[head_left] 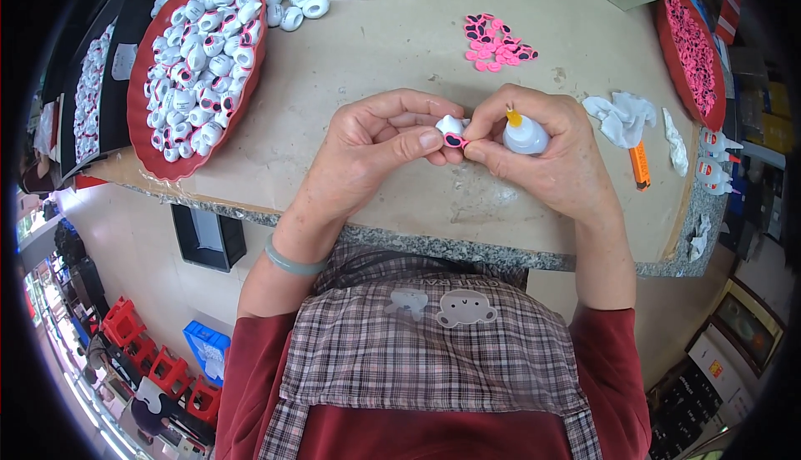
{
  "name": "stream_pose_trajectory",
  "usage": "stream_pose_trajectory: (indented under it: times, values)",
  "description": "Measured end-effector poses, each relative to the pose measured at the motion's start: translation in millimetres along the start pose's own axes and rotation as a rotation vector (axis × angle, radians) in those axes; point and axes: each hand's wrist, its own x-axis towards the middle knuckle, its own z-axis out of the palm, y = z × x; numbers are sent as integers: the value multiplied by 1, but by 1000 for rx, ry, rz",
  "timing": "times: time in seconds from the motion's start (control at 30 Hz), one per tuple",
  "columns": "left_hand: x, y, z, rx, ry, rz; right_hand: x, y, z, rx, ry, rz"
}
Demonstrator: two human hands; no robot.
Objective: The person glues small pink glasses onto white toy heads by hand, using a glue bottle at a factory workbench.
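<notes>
Above the near part of the table, my left hand (367,143) is closed around a small white figure (451,124) with pointed ears, thumb and fingertips gripping its side. A tiny pair of pink sunglasses (454,140) with dark lenses lies against the front of the figure. My right hand (563,147) has its thumb and index fingertip pinched at the right end of the sunglasses. Tucked in that same hand is a white glue bottle (526,135) with a yellowish nozzle tilted upward. Whether the sunglasses are stuck on cannot be seen.
A red scalloped tray (138,130) of white figures stands left, with more figures (313,7) heaped behind. Pink sunglasses pieces (496,43) lie at the back; another red tray (713,118) holds more. Crumpled tissue (623,118), an orange utility knife (640,166) and glue bottles (713,175) are right.
</notes>
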Motion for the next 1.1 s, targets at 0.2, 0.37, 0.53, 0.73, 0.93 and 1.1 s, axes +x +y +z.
stream_pose_trajectory:
  times: [0.2, 0.37, 0.53, 0.73, 0.93, 1.1]
  values:
    - [-2, 0, 4, 56, 4, 42, -1, -4, 1, -51, 26, 39]
    - [-3, 0, 10, 70, 20, 64, -2, -1, 3, -145, 41, 12]
    - [-2, -2, 11, 212, 69, 60, -4, -6, 7, -209, 87, 12]
    - [1, -12, 13, 359, 155, 237, -3, -5, 11, -266, 121, 3]
    - [1, -13, 14, 559, 214, 295, -3, 1, 16, -382, 204, -125]
    - [3, -20, 14, 694, 252, 402, -3, 0, 16, -433, 155, -192]
